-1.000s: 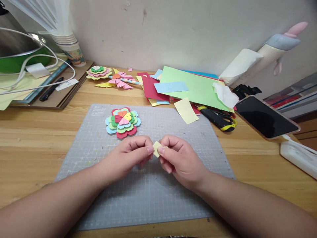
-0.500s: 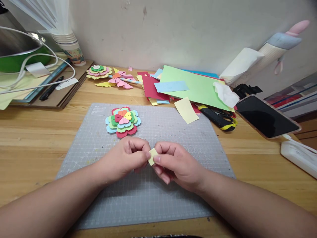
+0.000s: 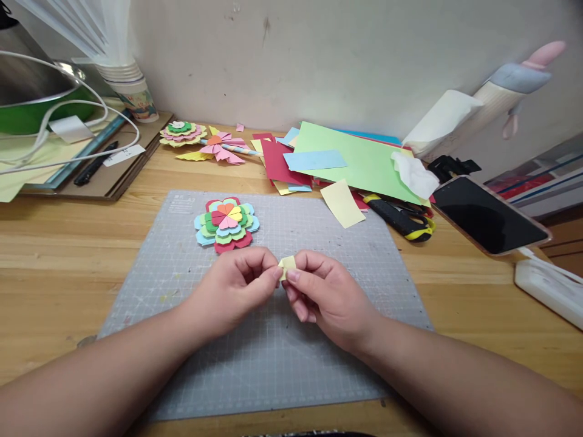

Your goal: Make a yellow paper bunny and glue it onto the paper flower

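Between my two hands is a small pale yellow piece of paper (image 3: 288,264), held above the grey cutting mat (image 3: 273,376). My left hand (image 3: 241,288) pinches its left corner, where a small flap looks folded over. My right hand (image 3: 330,294) grips the lower right part with thumb and fingers; the fingertips behind the paper are hidden. Just beyond my left hand lies a layered paper flower (image 3: 226,224) in red, blue, green, yellow and pink. A larger pale yellow paper rectangle (image 3: 343,204) lies at the mat's far right edge.
Coloured paper sheets (image 3: 364,161) are piled against the wall, with a black and yellow utility knife (image 3: 401,220) in front. A phone (image 3: 492,213) stands right. Finished paper flowers (image 3: 214,144) lie at the back. Cardboard (image 3: 107,188), a pen (image 3: 95,164) and white cables (image 3: 122,115) occupy the left.
Both hands have moved slightly up and away with the yellow paper. The paper has turned, and a small fold now shows at its left corner.
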The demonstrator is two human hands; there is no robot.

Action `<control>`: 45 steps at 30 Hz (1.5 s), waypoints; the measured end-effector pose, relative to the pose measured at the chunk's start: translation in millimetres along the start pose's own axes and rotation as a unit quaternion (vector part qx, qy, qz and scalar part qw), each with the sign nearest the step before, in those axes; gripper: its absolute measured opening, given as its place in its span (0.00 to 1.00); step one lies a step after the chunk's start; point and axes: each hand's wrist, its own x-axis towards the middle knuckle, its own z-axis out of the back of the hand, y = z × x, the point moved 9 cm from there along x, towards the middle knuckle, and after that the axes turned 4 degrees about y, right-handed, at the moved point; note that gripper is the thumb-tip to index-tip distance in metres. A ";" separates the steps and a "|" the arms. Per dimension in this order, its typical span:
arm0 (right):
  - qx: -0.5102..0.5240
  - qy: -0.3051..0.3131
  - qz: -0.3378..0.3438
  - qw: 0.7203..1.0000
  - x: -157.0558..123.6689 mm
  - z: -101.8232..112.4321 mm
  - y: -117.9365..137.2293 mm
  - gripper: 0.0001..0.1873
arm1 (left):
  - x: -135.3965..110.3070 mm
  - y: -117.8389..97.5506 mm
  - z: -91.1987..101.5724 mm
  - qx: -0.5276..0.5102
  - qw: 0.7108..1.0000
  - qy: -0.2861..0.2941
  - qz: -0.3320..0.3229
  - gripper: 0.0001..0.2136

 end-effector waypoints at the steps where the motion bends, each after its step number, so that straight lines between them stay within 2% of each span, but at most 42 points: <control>1: 0.000 -0.005 0.004 1.000 -0.2 0.9 0.4 0.14 | 0.2 -0.8 -2.2 -0.007 1.000 0.009 -0.003 0.12; 4: -0.001 -0.007 0.008 1.000 -0.9 0.9 1.0 0.13 | -0.5 -1.1 -10.0 -0.032 0.998 0.053 -0.010 0.12; 7: 0.021 -0.002 0.004 1.000 -0.7 -0.8 1.7 0.13 | -3.0 3.2 -10.2 -0.032 0.997 0.064 -0.002 0.14; 9: 0.074 0.003 -0.018 0.997 0.4 -1.7 -0.4 0.13 | -4.6 1.9 -7.9 -0.015 0.998 0.059 -0.020 0.14; 12: 0.196 0.033 -0.102 0.975 1.0 -8.1 -11.0 0.11 | -7.1 -14.0 6.0 0.067 0.992 -0.016 -0.110 0.05; 13: 0.233 0.048 -0.136 0.962 0.1 -11.5 -14.9 0.10 | -8.7 -21.2 9.9 0.115 0.982 -0.043 -0.144 0.01; 14: 0.261 0.063 -0.168 0.949 -1.2 -14.7 -18.2 0.10 | -10.3 -27.6 11.3 0.165 0.970 -0.058 -0.172 0.02; 17: 0.307 0.099 -0.230 0.918 -5.9 -21.8 -24.5 0.10 | -12.2 -38.3 7.0 0.273 0.936 -0.051 -0.215 0.05; 19: 0.309 0.111 -0.241 0.913 -7.4 -23.3 -26.5 0.09 | -12.7 -40.5 5.9 0.293 0.929 -0.049 -0.219 0.05; 20: 0.300 0.114 -0.235 0.918 -7.1 -23.1 -26.6 0.09 | -12.3 -39.7 6.3 0.288 0.933 -0.049 -0.210 0.04; 22: 0.260 0.109 -0.195 0.939 -4.0 -19.5 -23.9 0.14 | -9.6 -32.5 11.3 0.229 0.958 -0.062 -0.164 0.04; 25: 0.156 0.053 -0.086 0.983 1.6 -6.4 -10.6 0.18 | -4.2 -8.3 17.8 0.029 0.995 -0.073 -0.056 0.05; 27: 0.062 -0.001 -0.014 0.998 1.4 2.4 2.1 0.14 | -2.1 6.2 14.7 -0.089 0.994 -0.058 -0.001 0.06; 29: -0.029 -0.035 0.040 0.998 -1.1 5.4 14.4 0.11 | -1.2 16.4 9.9 -0.151 0.987 -0.039 0.036 0.08; 32: -0.115 -0.058 0.080 0.988 -4.6 5.4 25.3 0.08 | -1.0 24.9 5.6 -0.170 0.983 -0.027 0.070 0.09; 35: -0.152 -0.073 0.080 0.982 -5.3 8.5 26.0 0.10 | -0.3 24.2 4.9 -0.135 0.987 -0.036 0.077 0.11; 41: -0.180 -0.083 0.076 0.977 -4.6 11.2 26.8 0.08 | 0.9 14.5 4.3 -0.062 0.994 -0.048 0.077 0.12; 45: -0.175 -0.083 0.070 0.979 -4.0 11.2 27.1 0.08 | 0.7 19.5 0.6 -0.065 0.994 -0.012 0.093 0.13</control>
